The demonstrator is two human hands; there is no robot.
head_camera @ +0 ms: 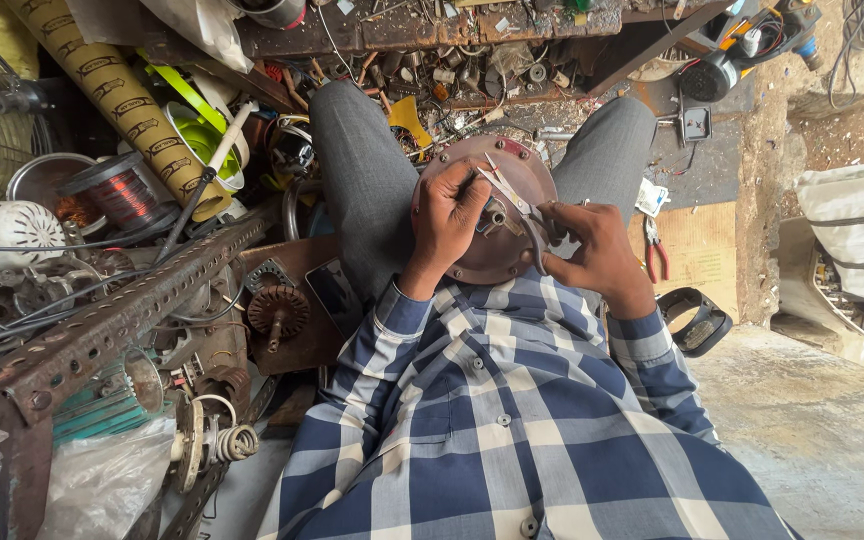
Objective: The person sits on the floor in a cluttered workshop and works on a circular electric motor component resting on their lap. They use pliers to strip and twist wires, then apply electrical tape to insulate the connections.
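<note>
A round rusty motor cover [492, 215] is rested on the lap so it stays put. It is gripped by the left hand [447, 215], while scissors [504, 188] are pinched by the right hand [592, 250] fingers [552, 212].

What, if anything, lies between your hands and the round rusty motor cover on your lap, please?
Nothing visible does: the left hand and the right hand both already rest on the round motor cover, with metal pliers held over its centre.
</note>
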